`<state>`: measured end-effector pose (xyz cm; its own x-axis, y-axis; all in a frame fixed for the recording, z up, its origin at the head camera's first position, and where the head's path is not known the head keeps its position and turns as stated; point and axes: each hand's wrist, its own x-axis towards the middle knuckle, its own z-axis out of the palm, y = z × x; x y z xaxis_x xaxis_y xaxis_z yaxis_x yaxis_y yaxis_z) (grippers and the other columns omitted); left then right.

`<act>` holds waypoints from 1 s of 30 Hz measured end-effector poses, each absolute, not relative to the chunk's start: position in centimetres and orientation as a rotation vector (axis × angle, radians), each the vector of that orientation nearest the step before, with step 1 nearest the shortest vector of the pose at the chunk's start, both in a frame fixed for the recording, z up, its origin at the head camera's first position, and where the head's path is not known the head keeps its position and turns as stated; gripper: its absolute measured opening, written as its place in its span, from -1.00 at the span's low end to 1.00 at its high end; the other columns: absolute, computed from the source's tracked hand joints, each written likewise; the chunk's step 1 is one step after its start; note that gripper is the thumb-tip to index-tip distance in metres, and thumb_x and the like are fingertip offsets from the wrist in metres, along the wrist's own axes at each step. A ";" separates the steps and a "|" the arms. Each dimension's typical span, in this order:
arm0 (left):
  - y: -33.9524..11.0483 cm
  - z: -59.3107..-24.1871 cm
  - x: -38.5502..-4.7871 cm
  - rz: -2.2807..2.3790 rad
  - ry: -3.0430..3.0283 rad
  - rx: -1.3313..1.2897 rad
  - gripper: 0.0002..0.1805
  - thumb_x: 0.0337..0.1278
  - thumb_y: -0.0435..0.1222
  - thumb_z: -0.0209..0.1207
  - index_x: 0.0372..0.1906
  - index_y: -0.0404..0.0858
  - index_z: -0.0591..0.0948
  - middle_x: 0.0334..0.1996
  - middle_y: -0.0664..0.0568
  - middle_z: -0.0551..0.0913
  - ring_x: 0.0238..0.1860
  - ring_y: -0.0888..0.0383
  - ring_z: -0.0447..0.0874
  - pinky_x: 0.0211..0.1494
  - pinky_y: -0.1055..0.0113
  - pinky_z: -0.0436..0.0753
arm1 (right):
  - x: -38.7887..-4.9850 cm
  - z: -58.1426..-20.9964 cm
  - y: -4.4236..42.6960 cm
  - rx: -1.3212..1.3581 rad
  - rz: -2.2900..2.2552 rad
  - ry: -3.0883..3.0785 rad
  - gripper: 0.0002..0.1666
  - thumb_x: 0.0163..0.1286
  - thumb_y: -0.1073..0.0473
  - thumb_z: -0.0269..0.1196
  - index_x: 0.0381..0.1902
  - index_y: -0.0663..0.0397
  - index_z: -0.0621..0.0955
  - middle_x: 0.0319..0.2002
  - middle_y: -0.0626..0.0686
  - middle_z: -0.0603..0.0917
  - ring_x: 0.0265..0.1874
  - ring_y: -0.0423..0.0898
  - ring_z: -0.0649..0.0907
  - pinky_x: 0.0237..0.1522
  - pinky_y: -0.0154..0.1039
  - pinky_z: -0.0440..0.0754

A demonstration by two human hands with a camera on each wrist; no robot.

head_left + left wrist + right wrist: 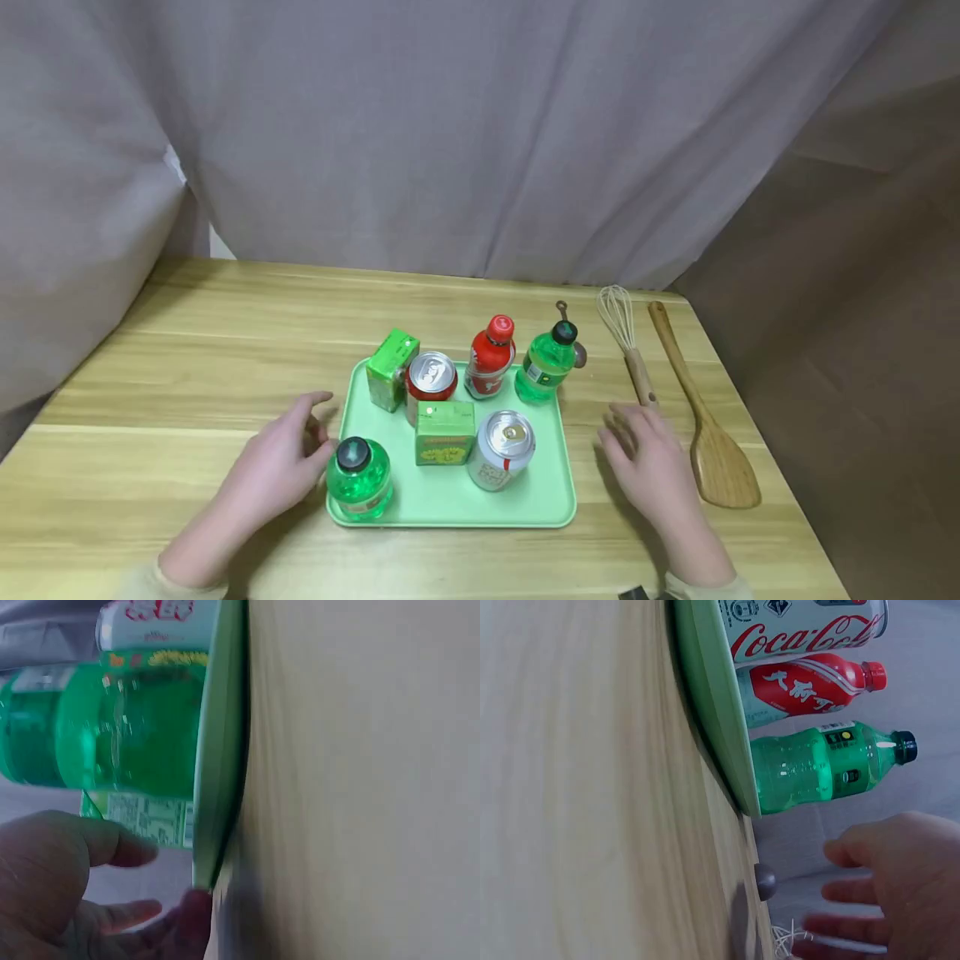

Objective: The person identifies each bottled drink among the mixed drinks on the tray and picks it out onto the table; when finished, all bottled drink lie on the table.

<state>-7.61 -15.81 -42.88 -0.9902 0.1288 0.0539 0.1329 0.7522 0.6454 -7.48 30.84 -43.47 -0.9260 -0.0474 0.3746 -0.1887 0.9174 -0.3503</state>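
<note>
A light green tray (450, 508) lies on the wooden table, holding two green bottles (360, 487) (546, 367), a red-capped bottle (489, 362), a silver-white can (501, 454), a red can (431, 375) and two green cartons (444, 437) (390, 371). At the tray's left side is my left hand (273, 467), fingers relaxed and bent; in the left wrist view its fingertips are by the rim, contact unclear. My right hand (656, 471) hovers right of the tray with loose fingers, holding nothing; the right wrist view shows it apart from the green bottle (817, 769).
Right of the tray lie a whisk (637, 371) and a wooden spatula (723, 467), close to my right hand. Behind the right green bottle is a dark spoon-like utensil (580, 354). Grey cloth (450, 142) hangs behind the table (187, 333).
</note>
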 end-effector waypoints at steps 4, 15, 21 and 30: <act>-16.1 -42.7 -9.4 -1.206 -2.955 -0.243 -0.35 0.22 -0.33 0.27 0.41 -0.31 0.40 -0.36 0.08 0.62 -0.45 0.23 0.55 -0.42 0.37 0.56 | -7.1 -43.6 31.0 0.198 0.605 -2.683 -0.63 0.36 0.22 0.40 0.09 0.22 0.69 -0.10 0.15 0.77 -0.15 0.13 0.77 -0.06 0.19 0.75; -16.6 -43.4 -13.8 -1.701 -3.017 -0.262 -0.17 0.27 -0.30 0.34 0.55 -0.35 0.21 -0.38 -0.11 0.66 -0.50 0.07 0.71 -0.45 0.21 0.80 | -8.6 -42.8 30.0 0.212 0.846 -2.688 -0.70 0.45 0.22 0.34 0.09 0.17 0.70 -0.08 0.01 0.76 -0.17 -0.12 0.72 -0.11 -0.30 0.80; -17.8 -43.9 -15.3 -1.984 -2.993 -0.270 -0.08 0.23 -0.33 0.36 0.59 -0.35 0.13 -0.43 -0.17 0.65 -0.52 -0.01 0.74 -0.44 0.11 0.82 | -10.7 -41.5 29.2 0.253 0.997 -2.667 -0.69 0.49 0.20 0.31 0.14 0.14 0.69 -0.05 0.05 0.75 -0.14 -0.20 0.68 -0.13 -0.32 0.76; -18.1 -44.9 -15.9 -2.170 -2.946 -0.326 -0.05 0.24 -0.36 0.34 0.62 -0.28 0.09 -0.44 -0.21 0.70 -0.47 -0.05 0.77 -0.42 0.09 0.83 | -14.0 -37.9 27.5 0.351 1.208 -2.587 -0.48 0.42 0.31 0.35 0.31 0.22 0.56 0.02 0.21 0.68 -0.05 0.04 0.65 -0.12 -0.53 0.64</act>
